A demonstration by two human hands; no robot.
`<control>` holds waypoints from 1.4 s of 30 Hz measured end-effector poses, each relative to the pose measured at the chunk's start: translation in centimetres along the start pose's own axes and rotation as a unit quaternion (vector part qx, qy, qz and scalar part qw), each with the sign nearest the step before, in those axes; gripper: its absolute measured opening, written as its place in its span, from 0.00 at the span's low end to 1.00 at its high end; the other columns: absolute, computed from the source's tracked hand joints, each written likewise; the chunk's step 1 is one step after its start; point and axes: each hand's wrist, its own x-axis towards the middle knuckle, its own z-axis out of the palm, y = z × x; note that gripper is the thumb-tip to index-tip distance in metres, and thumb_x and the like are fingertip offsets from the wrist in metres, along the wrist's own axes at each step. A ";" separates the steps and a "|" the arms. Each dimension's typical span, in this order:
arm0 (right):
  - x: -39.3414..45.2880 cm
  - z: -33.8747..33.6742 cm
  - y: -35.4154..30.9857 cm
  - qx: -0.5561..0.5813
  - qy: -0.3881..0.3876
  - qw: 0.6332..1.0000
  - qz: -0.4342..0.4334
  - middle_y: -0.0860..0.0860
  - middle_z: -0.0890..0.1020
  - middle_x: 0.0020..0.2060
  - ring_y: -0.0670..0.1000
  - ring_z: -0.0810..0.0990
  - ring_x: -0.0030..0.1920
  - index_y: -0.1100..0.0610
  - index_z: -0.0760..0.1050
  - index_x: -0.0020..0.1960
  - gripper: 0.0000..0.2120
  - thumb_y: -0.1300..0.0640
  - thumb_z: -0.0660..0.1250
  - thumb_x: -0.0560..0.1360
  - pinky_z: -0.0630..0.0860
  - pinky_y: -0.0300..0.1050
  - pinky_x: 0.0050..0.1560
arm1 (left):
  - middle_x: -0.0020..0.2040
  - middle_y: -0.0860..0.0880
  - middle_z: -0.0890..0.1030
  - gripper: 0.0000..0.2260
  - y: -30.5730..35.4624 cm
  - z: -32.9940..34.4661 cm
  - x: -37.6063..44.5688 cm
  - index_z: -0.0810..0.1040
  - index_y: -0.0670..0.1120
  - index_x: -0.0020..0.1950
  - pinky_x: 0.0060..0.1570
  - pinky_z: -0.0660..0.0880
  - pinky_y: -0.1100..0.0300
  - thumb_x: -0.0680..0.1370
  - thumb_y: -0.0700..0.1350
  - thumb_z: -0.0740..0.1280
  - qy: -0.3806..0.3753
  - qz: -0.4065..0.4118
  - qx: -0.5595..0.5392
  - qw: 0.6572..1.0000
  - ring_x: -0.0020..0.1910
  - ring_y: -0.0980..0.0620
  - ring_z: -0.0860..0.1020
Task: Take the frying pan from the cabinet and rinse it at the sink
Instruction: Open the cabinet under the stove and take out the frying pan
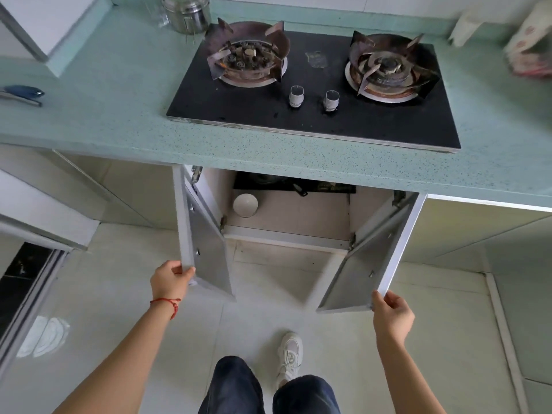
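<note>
The cabinet (286,237) under the stove stands with both doors swung out. My left hand (171,279) grips the lower corner of the left door (206,249). My right hand (391,313) holds the lower corner of the right door (364,264). Inside, a dark flat object (268,182) lies at the back of the shelf, half hidden under the counter edge; I cannot tell whether it is the frying pan. A white bowl (245,205) sits in front of it on the left. No sink is in view.
A black two-burner gas stove (313,115) lies in the green speckled countertop (119,115). A steel canister (186,11) stands at the back, a blue-handled tool (24,94) lies at the far left. My legs and a white shoe (289,357) are on the tiled floor.
</note>
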 end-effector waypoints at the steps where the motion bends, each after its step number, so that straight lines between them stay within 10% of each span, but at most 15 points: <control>1: 0.1 -0.5 0.3 -0.007 0.013 1.000 -0.002 0.57 0.78 0.36 0.55 0.74 0.38 0.61 0.77 0.45 0.04 0.61 0.67 0.71 0.69 0.43 0.44 | 0.44 0.34 0.83 0.09 -0.2 -0.9 0.0 0.79 0.32 0.45 0.44 0.70 0.55 0.70 0.37 0.70 -0.003 0.006 0.008 1.000 0.45 0.38 0.79; 12: -1.0 -3.8 1.8 -0.066 0.072 0.995 -0.022 0.68 0.70 0.32 0.55 0.63 0.35 0.70 0.75 0.39 0.12 0.59 0.62 0.68 0.66 0.45 0.40 | 0.34 0.30 0.78 0.18 -3.4 -5.7 1.0 0.63 0.45 0.25 0.29 0.61 0.58 0.71 0.33 0.66 -0.002 0.107 0.082 0.991 0.33 0.42 0.70; 16: -3.6 -4.8 2.2 -0.096 0.069 0.993 -0.024 0.69 0.79 0.41 0.66 0.74 0.43 0.69 0.78 0.48 0.14 0.58 0.63 0.70 0.73 0.54 0.51 | 0.45 0.30 0.77 0.02 -4.7 -6.3 0.0 0.75 0.34 0.39 0.43 0.71 0.47 0.70 0.33 0.66 -0.025 0.113 0.152 0.982 0.47 0.33 0.75; 19: -6.4 -4.3 2.4 -0.150 0.059 0.985 -0.063 0.69 0.76 0.55 0.67 0.73 0.56 0.70 0.73 0.58 0.16 0.62 0.64 0.74 0.69 0.56 0.60 | 0.61 0.30 0.74 0.19 -5.5 -6.1 -1.4 0.74 0.31 0.59 0.58 0.71 0.43 0.70 0.38 0.70 -0.050 0.165 0.191 0.966 0.62 0.34 0.72; 26: -10.6 -0.8 2.1 -0.284 -0.077 0.921 -0.256 0.63 0.69 0.68 0.61 0.67 0.69 0.66 0.64 0.69 0.24 0.57 0.63 0.76 0.64 0.54 0.68 | 0.56 0.40 0.81 0.21 -1.3 -3.6 -6.5 0.76 0.39 0.56 0.50 0.78 0.48 0.70 0.51 0.58 -0.093 0.396 0.253 0.878 0.58 0.48 0.70; 36: -4.0 0.9 0.4 -0.404 -0.167 0.833 -0.341 0.57 0.66 0.72 0.56 0.63 0.72 0.61 0.60 0.72 0.26 0.50 0.58 0.78 0.62 0.50 0.71 | 0.54 0.45 0.83 0.33 2.7 3.2 -7.0 0.79 0.43 0.57 0.50 0.78 0.50 0.78 0.57 0.38 -0.159 0.353 0.355 0.851 0.54 0.46 0.81; 42: 1.5 3.2 -1.7 -0.438 -0.172 0.798 -0.377 0.62 0.80 0.59 0.61 0.79 0.59 0.65 0.73 0.62 0.29 0.46 0.50 0.72 0.77 0.56 0.56 | 0.55 0.45 0.83 0.33 5.4 7.7 -5.4 0.78 0.42 0.58 0.52 0.77 0.51 0.78 0.58 0.38 -0.156 0.345 0.375 0.846 0.54 0.46 0.81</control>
